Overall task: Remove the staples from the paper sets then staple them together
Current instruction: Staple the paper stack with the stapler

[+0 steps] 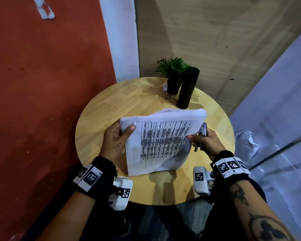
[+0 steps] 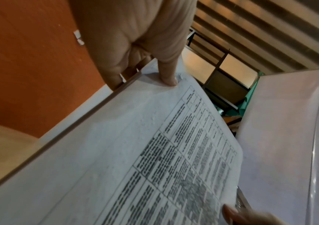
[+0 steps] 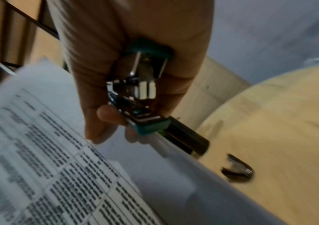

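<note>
Round wooden table in a corner, red wall on the left. Your left hand pinches the stack of papers at its far-left corner, thumb on top beside a torn staple hole, fingers curled beneath. Your right hand is wrapped around a stapler, its thumb also touching the stack's right edge. The papers are lifted and tilted above the table. Judging by that hole, at least one staple is out; the joining staple looks not yet driven. A black cylinder and potted plant stand at the far side.
</note>
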A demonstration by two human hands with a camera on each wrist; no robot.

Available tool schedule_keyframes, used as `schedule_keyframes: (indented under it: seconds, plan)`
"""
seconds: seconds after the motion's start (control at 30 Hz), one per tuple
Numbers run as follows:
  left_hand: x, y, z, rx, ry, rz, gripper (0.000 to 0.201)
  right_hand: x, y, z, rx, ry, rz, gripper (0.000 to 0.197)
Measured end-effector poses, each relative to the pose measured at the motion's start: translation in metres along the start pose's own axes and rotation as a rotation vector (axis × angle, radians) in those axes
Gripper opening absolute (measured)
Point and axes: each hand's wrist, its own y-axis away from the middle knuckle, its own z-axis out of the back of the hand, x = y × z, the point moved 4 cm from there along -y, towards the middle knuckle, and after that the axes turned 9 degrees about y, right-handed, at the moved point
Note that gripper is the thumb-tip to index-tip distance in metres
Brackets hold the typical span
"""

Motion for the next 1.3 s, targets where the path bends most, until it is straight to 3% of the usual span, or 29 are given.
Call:
schedule_keyframes:
  seconds: [0.1,0.2,0.33,0.43,0.6,0.67,0.73,0.8,0.87,1.0,1.13,1.3]
  plan:
    - [-0.015,-0.023,-0.003,0.009,0.029,-0.015,0.017,0.024,0.006,0.006,0.001,0.048,0.053,0.019]
    - [-0.009,-0.047,-0.005,0.011,0.070,0.072,0.017,0.034,0.002,0.010,0.021,0.059,0.036,0.020]
    - [0.049,-0.073,-0.001,-0.023,0.098,0.350,0.017,0.002,-0.024,0.001,0.012,0.054,-0.183,0.022]
    - [0.103,-0.083,0.007,-0.085,0.057,0.579,0.029,-0.034,-0.045,-0.010,0.008,0.082,-0.339,0.020]
    - [0.182,-0.101,0.028,-0.131,-0.122,0.812,0.032,-0.078,-0.083,-0.019,-0.023,0.335,-0.515,0.020]
    - [0.212,-0.112,0.035,-0.142,-0.197,0.843,0.050,-0.084,-0.097,-0.023,-0.017,0.405,-0.543,0.036]
    - [0.219,-0.119,0.033,-0.172,-0.229,0.851,0.048,-0.087,-0.107,-0.026,-0.016,0.446,-0.558,0.046]
    - [0.214,-0.127,0.024,-0.193,-0.240,0.827,0.031,-0.090,-0.117,-0.030,-0.045,0.474,-0.551,0.042]
    - [0.222,-0.134,0.025,-0.197,-0.251,0.801,0.028,-0.090,-0.121,-0.032,-0.077,0.578,-0.514,0.038]
    - [0.239,-0.127,0.040,-0.201,-0.214,0.761,0.039,-0.097,-0.115,-0.035,-0.073,0.783,-0.413,0.035]
    - [0.222,-0.099,0.046,-0.149,-0.394,0.724,0.056,-0.112,-0.104,-0.034,-0.046,0.834,-0.400,0.020]
    - [0.202,-0.069,0.040,-0.060,-0.456,0.681,0.061,-0.125,-0.081,-0.044,-0.016,0.853,-0.460,0.031]
